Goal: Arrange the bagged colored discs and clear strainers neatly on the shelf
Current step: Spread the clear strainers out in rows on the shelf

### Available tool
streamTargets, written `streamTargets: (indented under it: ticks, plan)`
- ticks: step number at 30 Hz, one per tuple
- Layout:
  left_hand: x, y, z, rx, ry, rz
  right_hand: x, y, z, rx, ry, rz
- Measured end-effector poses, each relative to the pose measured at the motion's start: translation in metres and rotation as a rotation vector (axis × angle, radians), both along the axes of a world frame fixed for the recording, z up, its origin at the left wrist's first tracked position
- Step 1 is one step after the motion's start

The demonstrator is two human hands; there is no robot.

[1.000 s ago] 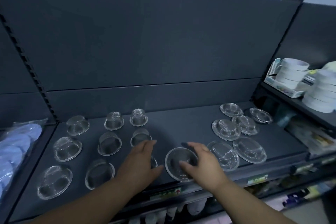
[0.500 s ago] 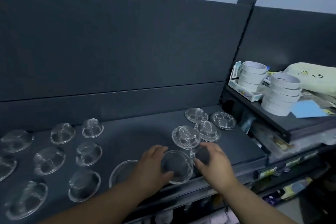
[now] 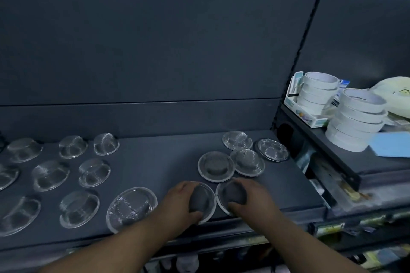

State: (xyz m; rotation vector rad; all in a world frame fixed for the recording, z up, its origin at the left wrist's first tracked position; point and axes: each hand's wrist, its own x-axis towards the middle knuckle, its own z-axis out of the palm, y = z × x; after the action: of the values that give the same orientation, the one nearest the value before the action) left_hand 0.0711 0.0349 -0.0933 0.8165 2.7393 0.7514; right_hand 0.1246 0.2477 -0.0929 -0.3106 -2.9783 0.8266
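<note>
Several clear mesh strainers lie dome-up on the dark shelf [image 3: 155,162]. My left hand [image 3: 180,203] grips one strainer [image 3: 203,199] near the shelf's front edge, thumb under its rim. My right hand [image 3: 250,200] grips a second strainer [image 3: 230,194] right beside it. Just behind them lie two more strainers [image 3: 215,166] [image 3: 247,162], with another pair [image 3: 237,139] [image 3: 272,149] further back. A larger strainer [image 3: 131,207] sits left of my left hand. No bagged colored discs are in view.
Rows of strainers [image 3: 93,172] fill the shelf's left half. To the right, a neighbouring shelf [image 3: 332,146] carries stacked white tape rolls [image 3: 357,117] [image 3: 317,88], a blue pad [image 3: 392,144] and a pale bag [image 3: 395,86]. An upright post [image 3: 304,51] divides the bays.
The view has swung right, so the blue bagged discs left the frame. My left hand moved from the left strainers onto the front one, and my right hand took hold of a second strainer beside it.
</note>
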Motion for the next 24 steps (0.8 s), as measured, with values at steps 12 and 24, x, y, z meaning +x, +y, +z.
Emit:
streamTargets:
  ticks: [12,24]
  plan:
    - [0.000,0.009,0.012,0.050,0.043,0.201,-0.002,0.018,0.021,-0.127,-0.030,-0.012]
    - [-0.045,-0.042,0.031,0.087,0.097,0.427,-0.032,-0.037,0.021,-0.195,0.106,0.167]
